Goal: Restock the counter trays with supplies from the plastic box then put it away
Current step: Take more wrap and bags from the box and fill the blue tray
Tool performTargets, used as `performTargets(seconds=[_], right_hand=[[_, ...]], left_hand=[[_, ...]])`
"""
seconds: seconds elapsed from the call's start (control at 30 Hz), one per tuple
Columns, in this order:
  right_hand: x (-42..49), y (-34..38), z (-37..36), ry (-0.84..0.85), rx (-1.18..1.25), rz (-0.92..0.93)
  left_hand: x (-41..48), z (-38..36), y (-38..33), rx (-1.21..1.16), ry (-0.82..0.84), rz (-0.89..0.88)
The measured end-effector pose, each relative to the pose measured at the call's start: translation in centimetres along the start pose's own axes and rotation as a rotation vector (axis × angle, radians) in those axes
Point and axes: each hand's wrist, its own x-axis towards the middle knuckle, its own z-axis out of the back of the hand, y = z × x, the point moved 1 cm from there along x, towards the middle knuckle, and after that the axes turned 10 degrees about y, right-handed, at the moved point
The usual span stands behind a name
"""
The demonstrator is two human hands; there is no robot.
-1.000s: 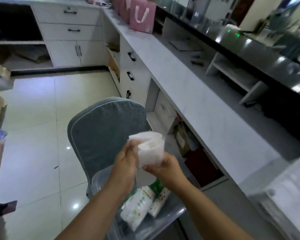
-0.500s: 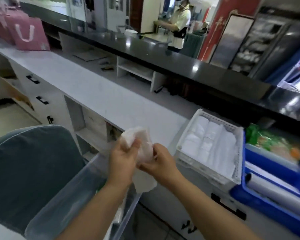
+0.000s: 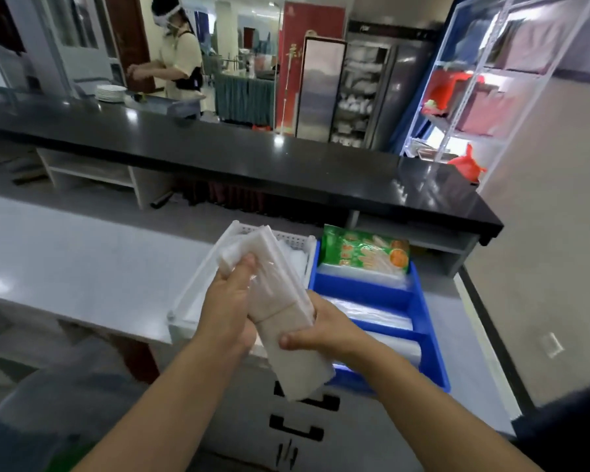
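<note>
Both my hands hold a long white pack of plastic-wrapped supplies [image 3: 280,318] over the front edge of the counter. My left hand [image 3: 229,301] grips its upper left side, thumb near the top. My right hand [image 3: 321,330] grips its lower right side, thumb across the front. Behind the pack stands a white perforated tray [image 3: 189,294] holding white packs. Right of it a blue divided tray [image 3: 423,321] holds clear film packs, with a green snack packet [image 3: 365,250] at its back. The plastic box is out of view.
The pale grey counter [image 3: 82,267] runs left; drawers with black handles [image 3: 297,427] sit below it. A raised black counter [image 3: 235,155] lies behind. A grey chair back [image 3: 41,420] is at lower left. A person works beyond the black counter [image 3: 178,59]. Metal shelving [image 3: 474,97] stands at right.
My view has swung right from the chair and plastic box to the counter trays. Both hands have carried the white pack up and over the white tray, now stretched out lengthwise.
</note>
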Motion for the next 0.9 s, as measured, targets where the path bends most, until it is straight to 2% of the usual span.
performTargets(seconds=[0.17, 0.3, 0.47, 0.57, 0.63, 0.77, 0.83, 0.9], right_hand=[[-3.7, -3.2, 6.9, -0.052, 0.004, -0.079], [-5.4, -4.6, 11.1, -0.097, -0.023, -0.127], [-6.9, -6.3, 16.3, -0.122, -0.072, -0.233], [-7.5, -7.6, 19.0, -0.194, -0.150, -0.320], [-7.9, -8.3, 20.5, -0.260, -0.204, -0.374], [-8.1, -9.1, 22.6, -0.375, -0.302, -0.471], [-7.8, -9.3, 23.2, -0.407, -0.371, -0.530], [-7.2, -9.4, 23.8, -0.435, -0.448, -0.574]], left_hand=[[1.9, -7.3, 5.0, -0.039, -0.008, 0.087], [4.1, -10.4, 7.1, 0.043, 0.013, 0.118], [8.1, -11.6, 8.9, 0.317, 0.168, 0.114], [10.9, -11.0, 11.3, 0.574, 0.212, 0.108], [12.5, -10.6, 13.5, 0.871, 0.344, 0.112], [15.0, -10.3, 18.3, 1.572, 0.824, 0.162], [15.9, -10.5, 20.1, 1.773, 0.997, 0.131], [16.7, -10.7, 21.3, 1.886, 1.075, 0.092]])
